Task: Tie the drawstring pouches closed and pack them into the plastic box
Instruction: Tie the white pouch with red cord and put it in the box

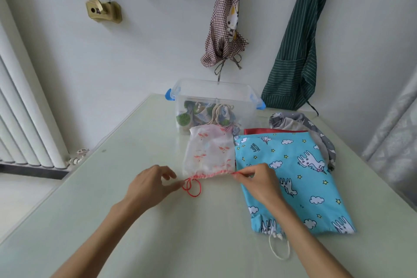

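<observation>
A white pouch with pink flamingo print (208,151) lies flat on the table, its gathered mouth toward me. Its red drawstring (193,186) loops out at the left corner. My left hand (153,184) pinches that cord at the left end. At the right end, my right hand (257,181) pinches the red cord as well. A clear plastic box (215,95) with blue latches stands behind the pouch and holds several tied pouches. A large blue unicorn-print pouch (293,178) lies to the right, partly under my right hand.
A red pouch (270,131) and a grey patterned pouch (316,126) lie behind the blue one. The pale green table (112,210) meets a white wall with hanging aprons (293,52). A radiator (22,108) stands at the left.
</observation>
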Available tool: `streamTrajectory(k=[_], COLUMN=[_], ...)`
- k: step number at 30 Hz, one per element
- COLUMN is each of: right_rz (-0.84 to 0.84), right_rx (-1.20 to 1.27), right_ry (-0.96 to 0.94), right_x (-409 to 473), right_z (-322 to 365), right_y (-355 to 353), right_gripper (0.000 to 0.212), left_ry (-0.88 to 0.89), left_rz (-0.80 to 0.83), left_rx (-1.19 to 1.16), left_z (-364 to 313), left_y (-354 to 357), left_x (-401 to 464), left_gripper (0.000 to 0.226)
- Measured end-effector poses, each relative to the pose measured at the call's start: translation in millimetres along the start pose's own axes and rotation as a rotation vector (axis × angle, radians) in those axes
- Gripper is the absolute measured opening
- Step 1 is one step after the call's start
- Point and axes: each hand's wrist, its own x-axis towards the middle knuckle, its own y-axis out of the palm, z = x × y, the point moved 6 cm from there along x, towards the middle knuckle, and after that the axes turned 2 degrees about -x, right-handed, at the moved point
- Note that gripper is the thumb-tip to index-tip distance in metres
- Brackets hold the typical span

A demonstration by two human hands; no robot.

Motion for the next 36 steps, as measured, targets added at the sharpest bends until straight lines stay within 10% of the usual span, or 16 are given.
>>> streamTrajectory(k=[6, 15, 26, 36], right_rz=[0.052, 0.094, 0.307, 0.141], right_rx=[0.196, 0.552, 1.463, 1.153], right_ry=[-0.045, 0.034, 0.230, 0.147], right_x=[-10, -9, -14, -8], right_z=[-5, -13, -12, -10], right_y=[-12, -6, 9, 5], right_gripper=[0.010, 0.010, 0.027, 0.043], left_ry=[0.078, 0.209, -0.378, -0.296], left_rz=[-0.071, 0.042, 0.351, 0.335], left_rx=[-0.113, -0.144, -1.917, -1.952], left_z=[-15, -31, -34, -33], left_y=[5, 17, 22, 22], left_x=[-8, -10, -13, -11], left_gripper=[0.005, 0.012, 0.023, 0.033])
